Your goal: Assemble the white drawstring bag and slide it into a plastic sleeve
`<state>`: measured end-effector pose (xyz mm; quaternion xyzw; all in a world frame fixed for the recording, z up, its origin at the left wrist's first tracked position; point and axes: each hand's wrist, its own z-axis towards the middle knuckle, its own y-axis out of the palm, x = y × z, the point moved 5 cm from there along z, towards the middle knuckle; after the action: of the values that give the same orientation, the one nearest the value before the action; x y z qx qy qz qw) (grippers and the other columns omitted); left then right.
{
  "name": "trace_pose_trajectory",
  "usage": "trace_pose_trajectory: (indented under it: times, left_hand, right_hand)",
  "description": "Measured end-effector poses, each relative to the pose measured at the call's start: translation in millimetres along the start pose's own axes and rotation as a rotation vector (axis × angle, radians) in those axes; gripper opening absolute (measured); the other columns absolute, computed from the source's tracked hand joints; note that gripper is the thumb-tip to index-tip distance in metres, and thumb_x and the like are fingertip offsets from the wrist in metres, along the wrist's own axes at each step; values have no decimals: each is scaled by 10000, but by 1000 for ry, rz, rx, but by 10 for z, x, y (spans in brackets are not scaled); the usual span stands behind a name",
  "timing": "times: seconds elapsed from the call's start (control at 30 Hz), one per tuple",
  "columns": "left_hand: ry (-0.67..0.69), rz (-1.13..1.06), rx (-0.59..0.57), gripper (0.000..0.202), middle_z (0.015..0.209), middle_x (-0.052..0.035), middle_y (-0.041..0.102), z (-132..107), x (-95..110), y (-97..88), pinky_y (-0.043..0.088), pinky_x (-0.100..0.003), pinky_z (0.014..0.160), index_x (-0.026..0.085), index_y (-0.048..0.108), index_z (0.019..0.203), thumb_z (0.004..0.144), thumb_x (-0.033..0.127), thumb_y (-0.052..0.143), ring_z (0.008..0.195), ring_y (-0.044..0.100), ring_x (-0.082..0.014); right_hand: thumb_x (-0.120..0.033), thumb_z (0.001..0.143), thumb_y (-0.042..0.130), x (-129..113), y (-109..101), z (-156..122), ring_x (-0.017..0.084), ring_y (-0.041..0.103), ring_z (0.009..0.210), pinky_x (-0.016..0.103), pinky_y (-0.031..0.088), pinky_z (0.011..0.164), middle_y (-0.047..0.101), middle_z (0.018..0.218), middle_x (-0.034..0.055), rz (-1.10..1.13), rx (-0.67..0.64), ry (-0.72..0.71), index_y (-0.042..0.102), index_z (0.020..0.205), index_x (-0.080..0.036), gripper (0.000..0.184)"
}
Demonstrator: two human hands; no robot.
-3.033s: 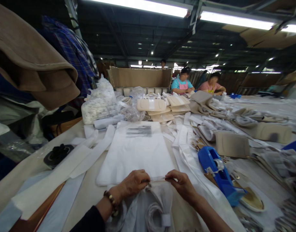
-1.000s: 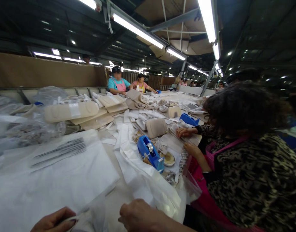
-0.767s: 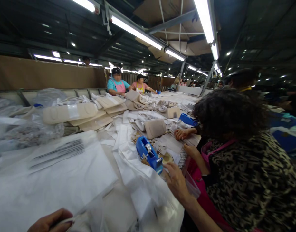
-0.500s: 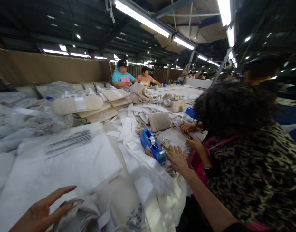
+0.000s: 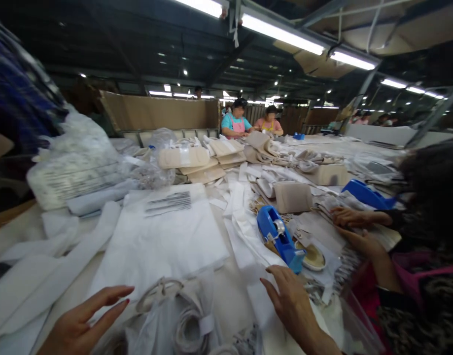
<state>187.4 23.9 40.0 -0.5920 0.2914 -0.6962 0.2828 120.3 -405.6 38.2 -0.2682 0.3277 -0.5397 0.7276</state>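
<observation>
My left hand (image 5: 84, 320) hovers at the bottom left with fingers stretched out, holding nothing, just left of a clear plastic bag (image 5: 182, 315) with a white coiled item inside. My right hand (image 5: 291, 301) lies flat on white plastic strips (image 5: 256, 291), fingers apart, right below a blue tape dispenser (image 5: 280, 236). A stack of white bags (image 5: 163, 236) with printed lines lies in front of both hands.
A co-worker's hands (image 5: 354, 227) work on papers at the right, next to a second blue dispenser (image 5: 366, 193). Beige padded pieces (image 5: 293, 196) and bulging plastic sacks (image 5: 74, 162) cover the table. Two more people (image 5: 248, 123) sit at the far end.
The view has swung back left. My right hand reached to the tape dispenser, then drew back onto the white strips. My left hand let go of the bag's edge and opened.
</observation>
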Motion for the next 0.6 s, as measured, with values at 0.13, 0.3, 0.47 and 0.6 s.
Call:
trace_pose_trajectory:
  times: [0.13, 0.3, 0.47, 0.6]
  left_hand:
    - [-20, -44, -29, 306, 908, 36, 720, -96, 295, -72, 520, -163, 756, 324, 722, 871, 708, 559, 610, 846, 667, -169]
    - [-87, -40, 24, 349, 866, 1, 725, -67, 217, -127, 536, -199, 700, 262, 724, 818, 700, 534, 540, 777, 674, -185]
    - [-112, 150, -127, 484, 1133, -77, 663, 206, -298, 24, 485, -343, 945, 174, 699, 1026, 708, 423, 430, 1033, 626, -252]
    - [-95, 203, -253, 525, 1256, -87, 574, 325, -477, 139, 364, -388, 1067, 176, 681, 1086, 615, 376, 561, 1237, 479, -276]
  right_hand:
    - [-339, 901, 474, -92, 359, 243, 270, 604, 881, 384, 470, 694, 643, 962, 111, -69, -61, -101, 565, 1039, -167, 239]
    - [-189, 846, 531, -279, 658, 383, 260, 608, 880, 391, 482, 735, 655, 953, 102, 13, -176, -134, 617, 986, -168, 166]
    - [-68, 839, 462, -698, 1042, 554, 245, 554, 1099, 385, 445, 908, 611, 1193, 119, 150, -503, -171, 579, 1185, -173, 379]
    - [-75, 832, 504, -871, 1293, 685, 245, 537, 1152, 387, 422, 940, 603, 1240, 101, 182, -620, -244, 614, 1150, -217, 365]
